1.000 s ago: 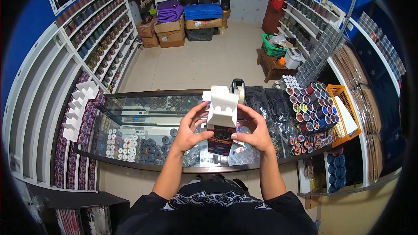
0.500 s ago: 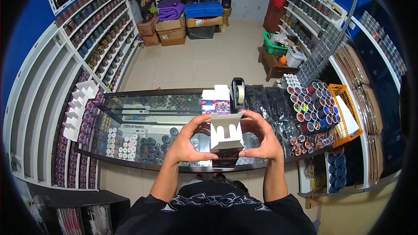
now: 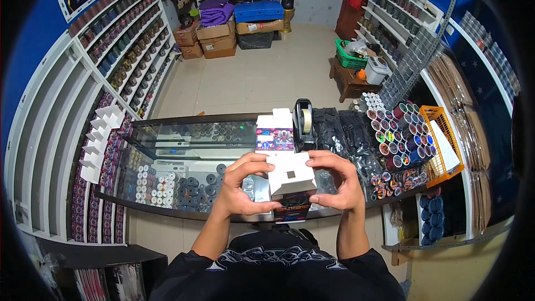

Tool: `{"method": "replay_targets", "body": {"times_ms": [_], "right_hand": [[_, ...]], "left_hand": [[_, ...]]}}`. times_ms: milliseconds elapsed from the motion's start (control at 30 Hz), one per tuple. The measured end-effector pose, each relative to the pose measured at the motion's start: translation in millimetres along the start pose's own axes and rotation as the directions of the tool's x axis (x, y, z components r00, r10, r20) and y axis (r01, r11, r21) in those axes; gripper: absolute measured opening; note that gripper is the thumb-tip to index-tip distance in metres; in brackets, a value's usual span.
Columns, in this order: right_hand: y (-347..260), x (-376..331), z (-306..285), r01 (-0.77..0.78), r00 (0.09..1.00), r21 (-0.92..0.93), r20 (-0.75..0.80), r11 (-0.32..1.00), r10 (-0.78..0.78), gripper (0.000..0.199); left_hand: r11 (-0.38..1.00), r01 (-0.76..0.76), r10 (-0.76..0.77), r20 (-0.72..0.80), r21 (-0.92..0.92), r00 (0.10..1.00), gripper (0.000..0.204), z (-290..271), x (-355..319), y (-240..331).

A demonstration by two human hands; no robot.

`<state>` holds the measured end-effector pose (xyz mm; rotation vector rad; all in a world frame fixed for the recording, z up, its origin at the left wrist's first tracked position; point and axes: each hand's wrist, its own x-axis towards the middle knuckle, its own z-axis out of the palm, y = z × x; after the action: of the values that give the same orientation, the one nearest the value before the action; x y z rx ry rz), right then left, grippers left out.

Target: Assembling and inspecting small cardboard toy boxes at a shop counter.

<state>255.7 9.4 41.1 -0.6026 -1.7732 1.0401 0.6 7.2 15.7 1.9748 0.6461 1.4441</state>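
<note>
- Bare forearms come up from the lower edge; both hands meet at chest height over the near edge of the glass counter [image 3: 184, 134].
- left hand [image 3: 244, 185]: fingers curled over the top-left flap of the small carton [image 3: 291, 187], thumb under its lower left side — grasping it.
- right hand [image 3: 337, 181]: fingers arched over the top-right corner, thumb pressed to the right face — also gripping the carton.
- Carton sits between the two hands, just above the counter's front edge, top end tilted toward the camera.
- Left of the hands: stack of folded white boxes [image 3: 100, 139] on the counter's far-left end; rows of small round containers visible under the glass.
- Behind the carton: a second printed box [image 3: 274, 132] standing upright with its flap open, and a black tape dispenser [image 3: 304, 124] just beside it.
- Right: black bags [image 3: 345, 134], then a cluster of colourful round tins [image 3: 398, 134], then an orange crate [image 3: 440, 134].
- Carton look: white flaps folded over on top with a small dark square mark; body below is dark with purple-red print, partly hidden by the thumbs.
</note>
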Motion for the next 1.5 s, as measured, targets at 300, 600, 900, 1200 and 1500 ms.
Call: {"method": "replay_targets", "body": {"times_ms": [300, 600, 900, 1200, 1500], "right_hand": [[12.2, -1.3, 44.7, -0.084, 0.917, -0.001, -0.392, 0.996, 0.077, 0.06], [11.9, 6.2, 20.6, -0.124, 0.972, -0.068, -0.211, 0.99, 0.108, 0.048], [16.5, 10.7, 48.1, -0.3, 0.872, -0.033, -0.414, 0.953, 0.26, 0.066], [15.5, 3.1, 3.8, -0.243, 0.95, 0.211, -0.143, 0.947, 0.276, 0.07], [8.4, 4.4, -7.4, -0.303, 0.953, 0.264, 0.101, 0.916, 0.286, 0.07]], "left_hand": [[0.919, 0.111, -0.039, -0.192, 0.379, 0.981, 0.062, 22.9, 6.9, 4.4], [0.937, 0.173, -0.114, -0.203, 0.303, 0.973, 0.062, 19.4, 3.5, 1.8], [0.823, 0.207, -0.093, -0.233, 0.53, 0.968, 0.061, 39.9, 4.3, 11.6], [0.984, 0.175, -0.174, 0.015, -0.026, 0.985, 0.071, 9.5, 3.1, -4.9], [0.994, 0.031, -0.015, 0.158, -0.102, 0.987, 0.059, 13.0, 7.7, 4.4]]}}
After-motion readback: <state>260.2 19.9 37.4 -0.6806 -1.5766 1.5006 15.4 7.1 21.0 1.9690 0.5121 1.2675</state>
